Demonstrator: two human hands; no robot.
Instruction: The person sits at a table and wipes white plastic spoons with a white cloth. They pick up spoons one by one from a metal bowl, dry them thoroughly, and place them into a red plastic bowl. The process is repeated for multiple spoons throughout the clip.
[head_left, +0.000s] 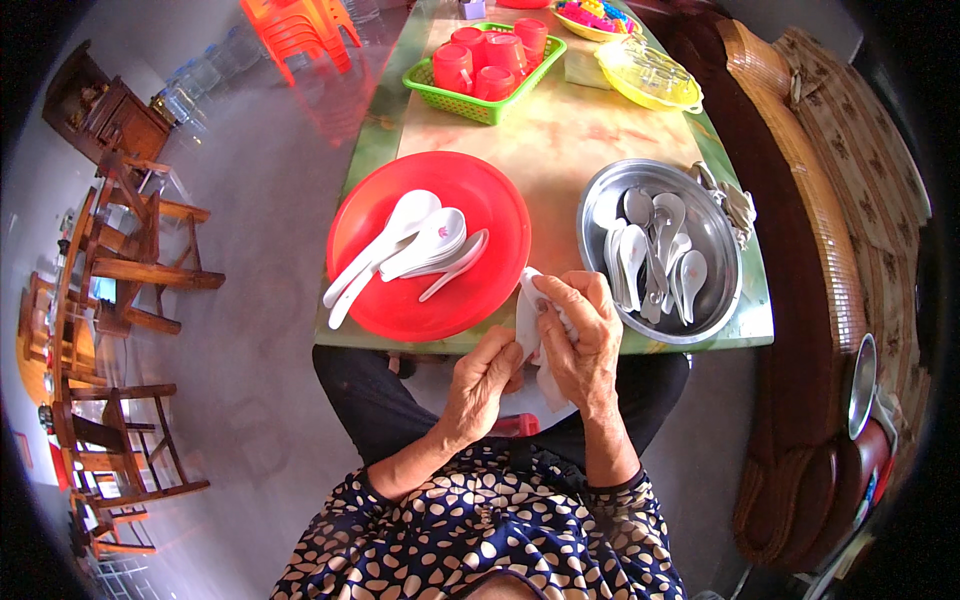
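Just off the table's near edge, my two hands are close together. My left hand (480, 385) is closed, pinching the lower end of what looks like a white spoon, mostly hidden by fingers and cloth. My right hand (582, 340) grips a white cloth (549, 388) wrapped about it; part of the cloth hangs below. To the left, a red round tray (480, 200) bears several white soup spoons (440, 240), stacked and side by side. On the right, a steel basin (725, 290) contains several loose white spoons (692, 280) and some metal ones (637, 206).
Farther up the table (550, 190) stand a green basket (490, 108) of red mugs (505, 52) and a yellow basket (680, 95). A crumpled cloth (738, 210) lies beside the basin. A brown sofa (800, 250) runs along the right; wooden chairs (130, 260) stand at left.
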